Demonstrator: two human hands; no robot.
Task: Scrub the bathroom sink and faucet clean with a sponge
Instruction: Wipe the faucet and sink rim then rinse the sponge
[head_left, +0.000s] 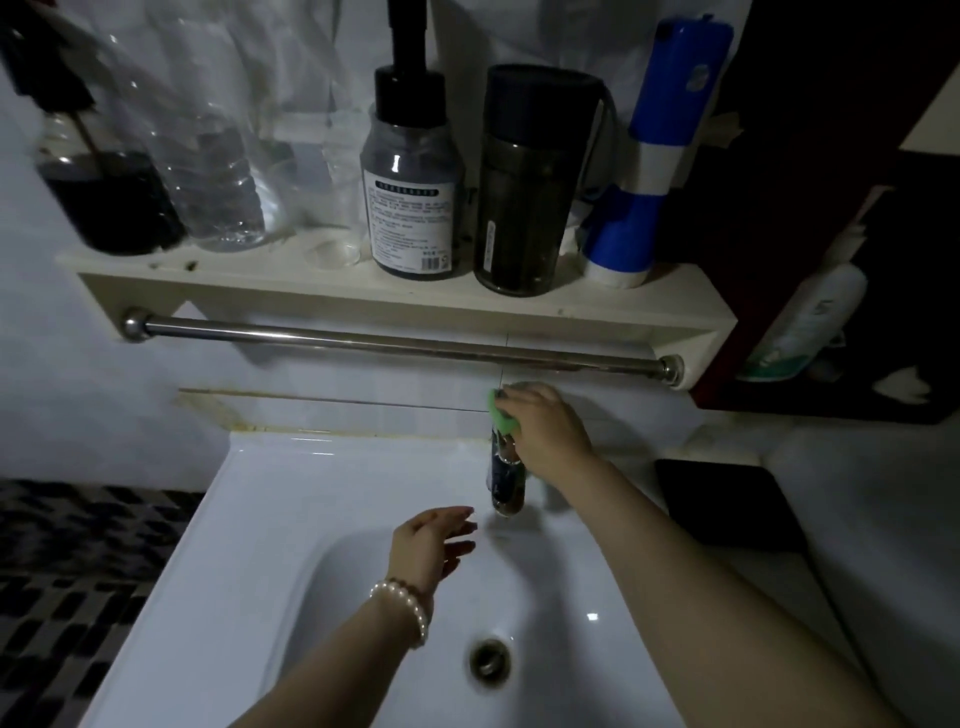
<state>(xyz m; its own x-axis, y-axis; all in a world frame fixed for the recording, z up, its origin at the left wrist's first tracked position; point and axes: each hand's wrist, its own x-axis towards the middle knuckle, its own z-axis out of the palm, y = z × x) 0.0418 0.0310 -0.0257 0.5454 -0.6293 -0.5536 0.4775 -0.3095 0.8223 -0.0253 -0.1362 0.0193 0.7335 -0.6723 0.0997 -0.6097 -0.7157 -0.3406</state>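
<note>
While right hand (545, 431) grips sponge (503, 415) atop faucet (506, 478) | left hand (434, 545) open over sink (249, 519)

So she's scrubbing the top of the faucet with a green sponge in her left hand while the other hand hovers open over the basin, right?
Not quite: the head view shows the green sponge in her right hand, at the top of the faucet. It is the left hand that hovers open over the basin.

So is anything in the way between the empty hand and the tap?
Nothing visible. The left hand hovers open over the sink basin, with only bare space between it and the faucet spout. The right hand grips the green sponge higher up.
</note>
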